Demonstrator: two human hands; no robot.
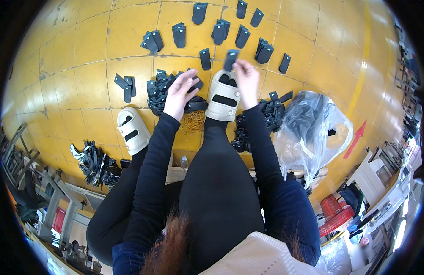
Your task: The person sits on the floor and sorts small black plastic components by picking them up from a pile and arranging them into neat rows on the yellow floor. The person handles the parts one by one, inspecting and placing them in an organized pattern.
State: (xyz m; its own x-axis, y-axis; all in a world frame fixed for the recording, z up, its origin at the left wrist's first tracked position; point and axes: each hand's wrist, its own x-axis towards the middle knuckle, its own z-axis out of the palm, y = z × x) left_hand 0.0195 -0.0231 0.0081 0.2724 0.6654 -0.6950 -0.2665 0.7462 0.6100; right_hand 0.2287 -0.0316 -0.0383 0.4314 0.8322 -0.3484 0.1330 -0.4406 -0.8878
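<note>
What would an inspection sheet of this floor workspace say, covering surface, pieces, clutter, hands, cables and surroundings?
Surface: yellow tiled floor, scuffed in places.
Job's things: flat dark pieces, some in small stacks, some single; loose piles nearer the beige sandals.
Clutter: yellow tangle of thin loops; clear plastic bag at right.
Hands: right hand holds one dark piece; left hand is by a pile, grip unclear.
Cables: nothing seen.
Surroundings: metal frames at left, red basket at right.
</note>
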